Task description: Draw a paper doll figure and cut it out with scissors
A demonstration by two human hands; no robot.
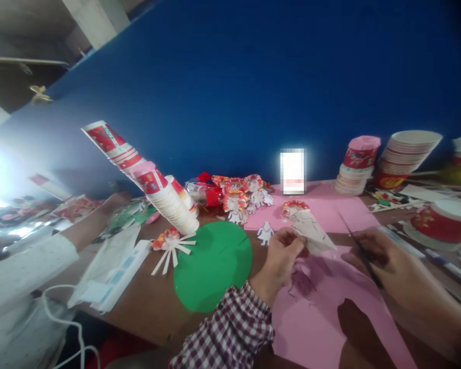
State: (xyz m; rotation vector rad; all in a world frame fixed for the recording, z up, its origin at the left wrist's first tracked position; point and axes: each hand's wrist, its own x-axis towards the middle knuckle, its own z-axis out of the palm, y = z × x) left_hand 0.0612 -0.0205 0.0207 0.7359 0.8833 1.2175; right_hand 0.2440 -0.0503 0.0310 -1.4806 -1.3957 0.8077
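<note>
As the white paper piece (314, 234) slants over the far side of the near pink sheet (307, 328), its long axis runs from the desk's (146, 310) far edge down toward the right. Nearer is the left hand (282, 253), touching: thumb and fingers pinch the paper's left side. Just beyond its right end, apart, the right hand (392, 264) curls round a dark slim tool (364, 257), blurred, pointing at that far edge; whether it has blades, can't tell.
</note>
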